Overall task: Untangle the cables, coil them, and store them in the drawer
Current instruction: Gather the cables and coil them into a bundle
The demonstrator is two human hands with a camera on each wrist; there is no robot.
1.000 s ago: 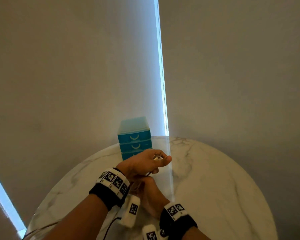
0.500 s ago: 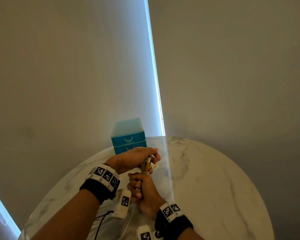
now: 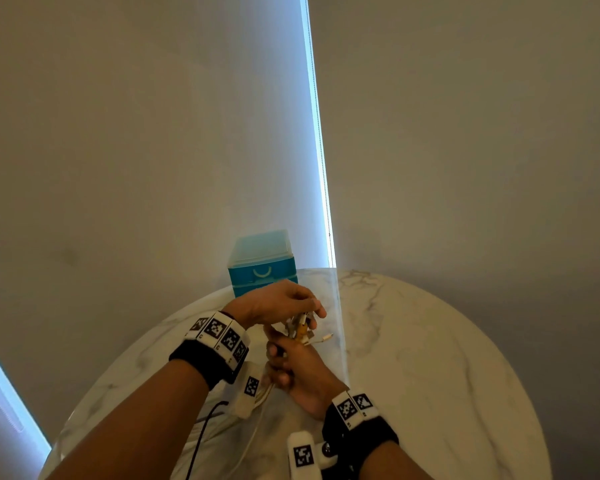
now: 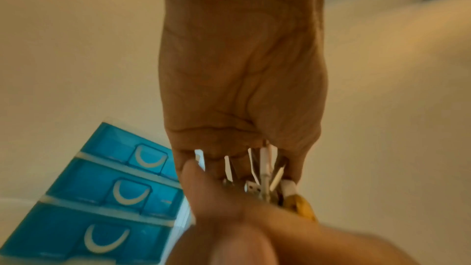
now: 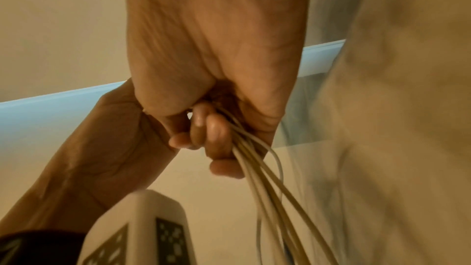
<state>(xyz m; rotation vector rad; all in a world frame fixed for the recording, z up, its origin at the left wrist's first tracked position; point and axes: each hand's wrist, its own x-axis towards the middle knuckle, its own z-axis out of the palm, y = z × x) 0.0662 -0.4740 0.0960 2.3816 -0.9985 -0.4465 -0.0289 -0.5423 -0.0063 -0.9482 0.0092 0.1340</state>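
A bundle of white cables (image 5: pixel 257 172) hangs from my right hand (image 3: pixel 293 365), whose fingers are curled tight round the strands above the marble table (image 3: pixel 430 375). The connector ends (image 3: pixel 302 329), white plugs and one yellow piece (image 4: pixel 302 207), stick up out of that fist. My left hand (image 3: pixel 278 303) sits just above and pinches these ends with its fingertips (image 4: pixel 290 170). A blue set of three drawers (image 3: pixel 262 271) stands at the table's far edge behind the hands; all its drawers (image 4: pixel 119 190) look shut.
A black cable (image 3: pixel 205 431) and loose white strands (image 3: pixel 253 441) trail on the table towards me between my forearms. Closed blinds and a wall stand right behind the table. The table's right half is bare marble.
My left hand has come down from covering the right fist and now pinches the connector ends, which have come into sight. The right hand has kept its grip on the bundle.
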